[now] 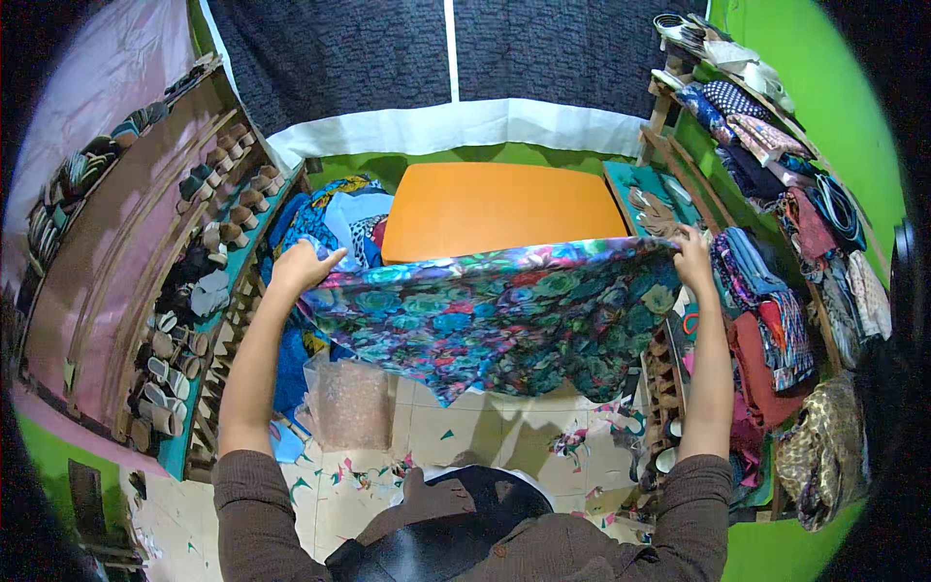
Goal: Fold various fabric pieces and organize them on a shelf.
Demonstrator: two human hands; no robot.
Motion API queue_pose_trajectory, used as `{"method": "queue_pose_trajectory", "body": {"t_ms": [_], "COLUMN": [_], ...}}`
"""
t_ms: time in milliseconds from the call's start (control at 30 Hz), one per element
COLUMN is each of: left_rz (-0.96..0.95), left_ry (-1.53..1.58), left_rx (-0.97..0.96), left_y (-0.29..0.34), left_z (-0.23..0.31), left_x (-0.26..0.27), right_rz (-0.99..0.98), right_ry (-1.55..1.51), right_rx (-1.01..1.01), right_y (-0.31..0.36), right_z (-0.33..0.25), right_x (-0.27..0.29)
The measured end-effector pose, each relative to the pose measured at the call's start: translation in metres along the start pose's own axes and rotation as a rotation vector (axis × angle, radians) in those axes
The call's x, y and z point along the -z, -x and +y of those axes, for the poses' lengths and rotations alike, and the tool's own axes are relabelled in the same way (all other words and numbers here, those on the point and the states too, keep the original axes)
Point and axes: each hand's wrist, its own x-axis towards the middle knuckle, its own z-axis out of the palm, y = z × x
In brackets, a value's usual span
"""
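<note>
A floral cloth in blue, green, purple and pink is stretched out between my two hands, its lower edge hanging in uneven points. My left hand grips its upper left corner, thumb pointing inward. At the upper right corner, my right hand pinches the fabric between closed fingers. Behind the cloth lies an orange tabletop, its near edge partly covered by the fabric. Left of the table, a heap of blue patterned and light blue cloth sits close to my left hand.
Shoe racks with several pairs line the left side. Shelves at right carry folded fabrics. A clear plastic bag stands on the tiled floor, among coloured scraps. Dark curtains hang behind.
</note>
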Motion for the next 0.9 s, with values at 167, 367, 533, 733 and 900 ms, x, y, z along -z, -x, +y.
{"method": "queue_pose_trajectory", "body": {"t_ms": [167, 367, 533, 733, 900], "left_rz": [-0.505, -0.197, 0.167, -0.121, -0.741], "left_ry": [0.389, 0.117, -0.099, 0.418, 0.605], "left_rx": [-0.282, -0.53, -0.766, -0.313, 0.249], "left_y": [0.008, 0.029, 0.003, -0.04, -0.067], "left_z": [-0.007, 0.011, -0.008, -0.049, -0.058], "left_x": [0.019, -0.001, -0.017, -0.058, -0.114], "right_rz": [-0.133, 0.032, -0.288, -0.374, -0.326], "right_ry": [-0.215, -0.181, -0.766, -1.32, -1.402], "right_rx": [-0.27, -0.305, -0.325, -0.517, -0.982], "right_y": [-0.012, 0.007, 0.016, 0.011, -0.032], "right_z": [0.001, 0.009, 0.047, 0.009, -0.061], "right_x": [0.029, 0.009, 0.019, -0.001, -0.085]}}
